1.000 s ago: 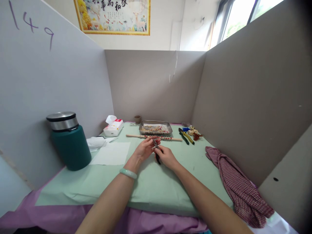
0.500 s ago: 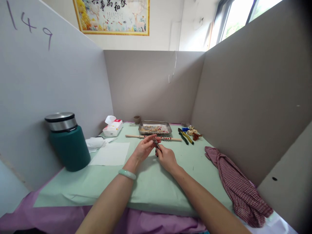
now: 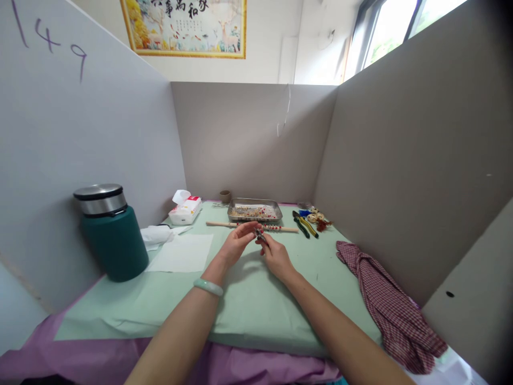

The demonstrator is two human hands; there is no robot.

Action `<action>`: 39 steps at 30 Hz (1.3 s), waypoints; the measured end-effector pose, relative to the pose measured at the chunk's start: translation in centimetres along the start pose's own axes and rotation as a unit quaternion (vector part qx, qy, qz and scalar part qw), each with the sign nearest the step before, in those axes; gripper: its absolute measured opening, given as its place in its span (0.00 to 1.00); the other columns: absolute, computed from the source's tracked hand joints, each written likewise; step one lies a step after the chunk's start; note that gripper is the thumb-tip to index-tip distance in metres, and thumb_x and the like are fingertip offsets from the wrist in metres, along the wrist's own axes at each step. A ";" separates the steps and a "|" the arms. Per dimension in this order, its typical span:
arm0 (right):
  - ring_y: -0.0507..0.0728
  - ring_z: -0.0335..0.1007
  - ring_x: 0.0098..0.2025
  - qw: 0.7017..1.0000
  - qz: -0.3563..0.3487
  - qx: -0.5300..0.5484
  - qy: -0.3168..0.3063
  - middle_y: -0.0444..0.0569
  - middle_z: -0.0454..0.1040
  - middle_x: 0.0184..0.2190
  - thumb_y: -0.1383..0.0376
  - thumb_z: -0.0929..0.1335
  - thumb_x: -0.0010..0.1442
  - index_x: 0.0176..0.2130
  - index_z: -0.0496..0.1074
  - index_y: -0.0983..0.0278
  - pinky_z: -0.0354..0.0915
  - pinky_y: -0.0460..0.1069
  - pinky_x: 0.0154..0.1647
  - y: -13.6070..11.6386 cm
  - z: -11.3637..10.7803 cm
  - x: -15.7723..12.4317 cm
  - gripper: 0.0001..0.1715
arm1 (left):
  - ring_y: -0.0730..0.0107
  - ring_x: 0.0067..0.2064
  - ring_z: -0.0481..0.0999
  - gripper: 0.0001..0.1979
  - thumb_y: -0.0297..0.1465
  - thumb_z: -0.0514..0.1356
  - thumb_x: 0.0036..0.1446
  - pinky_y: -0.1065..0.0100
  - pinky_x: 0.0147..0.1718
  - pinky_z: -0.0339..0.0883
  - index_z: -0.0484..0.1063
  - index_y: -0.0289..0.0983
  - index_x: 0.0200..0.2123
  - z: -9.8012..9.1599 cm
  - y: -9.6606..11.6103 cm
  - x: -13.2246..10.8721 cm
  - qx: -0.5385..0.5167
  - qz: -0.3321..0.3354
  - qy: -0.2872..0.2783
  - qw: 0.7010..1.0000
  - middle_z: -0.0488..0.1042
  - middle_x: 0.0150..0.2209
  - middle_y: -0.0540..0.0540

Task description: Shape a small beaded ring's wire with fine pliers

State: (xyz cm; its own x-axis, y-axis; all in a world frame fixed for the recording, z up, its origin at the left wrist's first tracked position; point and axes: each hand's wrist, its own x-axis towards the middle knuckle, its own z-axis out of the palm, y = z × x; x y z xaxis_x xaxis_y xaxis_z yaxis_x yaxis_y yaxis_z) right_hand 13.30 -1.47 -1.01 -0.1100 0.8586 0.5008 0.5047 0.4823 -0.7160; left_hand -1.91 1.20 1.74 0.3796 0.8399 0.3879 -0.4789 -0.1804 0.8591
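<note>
Above the middle of the green-covered table, my right hand [image 3: 276,258] is closed round small metal pliers [image 3: 261,238], most of which the fingers hide. Their tip points up and left toward my left hand [image 3: 236,245], which wears a pale green bangle [image 3: 208,287] at the wrist. The fingers of my left hand are bent together at the tip of the pliers; whatever small thing they pinch is too small to make out. Just behind both hands lies a wooden stick [image 3: 224,224] with red and silvery beadwork [image 3: 276,228] along it.
A metal tray [image 3: 256,201] of loose beads lies at the back, beside a small brown cup [image 3: 225,196]. Yellow-and-green pliers [image 3: 306,224] and coloured tassels [image 3: 318,216] are right. Left stand a green flask [image 3: 114,240], tissues [image 3: 185,209] and white paper [image 3: 184,254]. Checked cloth [image 3: 388,305] lies right.
My right hand has turned slightly, and the pliers lie flatter, with less of the handle showing. My left fingers have shifted a little. The things on the table stay put.
</note>
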 end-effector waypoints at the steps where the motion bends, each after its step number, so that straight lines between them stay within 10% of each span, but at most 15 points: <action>1: 0.53 0.67 0.29 1.000 -0.002 0.025 -0.002 0.47 0.74 0.40 0.62 0.58 0.62 0.51 0.65 0.59 0.62 0.49 0.36 -0.1 -0.1 0.0 0.19 | 0.58 0.51 0.68 0.18 0.31 0.64 0.50 0.58 0.50 0.60 0.72 0.35 0.46 0.0 0.0 0.0 0.018 0.000 -0.003 1.000 0.71 0.50 0.38; 8: 0.53 0.64 0.28 0.995 -0.007 0.101 -0.016 0.44 0.71 0.26 0.64 0.58 0.59 0.44 0.69 0.62 0.60 0.47 0.33 -0.9 -0.3 -0.3 0.16 | 0.68 0.33 0.71 0.23 0.31 0.65 0.48 0.66 0.36 0.63 0.69 0.36 0.49 1.0 0.1 -0.4 0.121 -0.050 -0.087 0.988 0.73 0.35 0.45; 16: 0.51 0.61 0.25 0.983 0.016 0.168 -0.073 0.43 0.71 0.27 0.68 0.59 0.54 0.39 0.70 0.63 0.60 0.46 0.28 0.0 -0.1 0.3 0.16 | 0.67 0.29 0.67 0.10 0.31 0.66 0.44 0.66 0.39 0.59 0.74 0.38 0.33 0.6 -1.0 -0.5 0.291 -0.006 -0.002 0.957 0.69 0.24 0.51; 25: 0.48 0.60 0.17 0.965 0.110 0.231 -0.061 0.46 0.73 0.28 0.55 0.63 0.57 0.36 0.67 0.64 0.56 0.44 0.19 -0.2 -1.3 0.7 0.15 | 0.63 0.40 0.72 0.26 0.28 0.67 0.42 0.66 0.42 0.62 0.72 0.38 0.48 0.3 -0.4 0.2 0.150 -0.032 0.013 0.988 0.75 0.38 0.43; 39: 0.44 0.51 0.14 0.888 0.214 0.374 -0.159 0.48 0.75 0.25 0.48 0.68 0.52 0.35 0.68 0.66 0.37 0.42 0.12 -0.5 -0.9 0.7 0.23 | 0.61 0.44 0.74 0.17 0.31 0.65 0.46 0.64 0.45 0.64 0.74 0.35 0.43 0.3 -0.3 0.1 0.106 -0.036 -0.017 0.994 0.76 0.43 0.40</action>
State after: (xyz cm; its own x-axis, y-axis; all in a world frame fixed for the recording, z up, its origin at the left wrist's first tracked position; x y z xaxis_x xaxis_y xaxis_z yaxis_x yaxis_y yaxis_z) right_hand 13.78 -1.25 0.11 -0.3418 0.9394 0.0263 -0.1376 -0.0223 -0.9902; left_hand -1.51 1.22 1.59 0.4345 0.8379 0.3303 -0.2727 -0.2271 0.9349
